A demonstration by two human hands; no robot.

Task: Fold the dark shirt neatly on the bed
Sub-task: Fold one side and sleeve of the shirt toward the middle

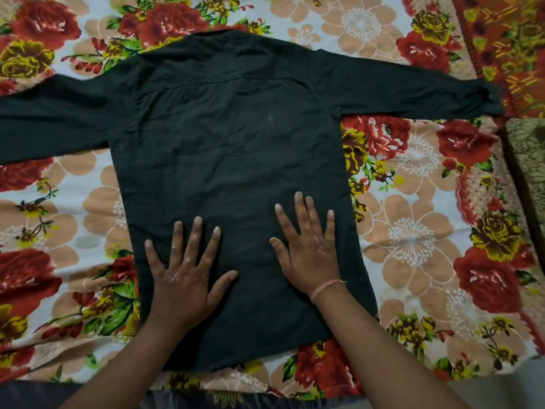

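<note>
The dark shirt (230, 137) lies spread flat and back-side up on the floral bed sheet (413, 231), collar at the far end, hem toward me. Both long sleeves stretch straight out, one to the left edge of the view and one to the right. My left hand (182, 270) rests flat on the lower left part of the shirt's body, fingers spread and straight. My right hand (306, 246) lies flat on the lower right part, fingers spread too, with a thin pink thread around the wrist. Neither hand grips any cloth.
A second red and orange patterned cloth (507, 39) lies at the far right. A dark olive patterned cushion or cloth (528, 172) sits at the right edge. The bed's near edge (295, 399) runs along the bottom of the view.
</note>
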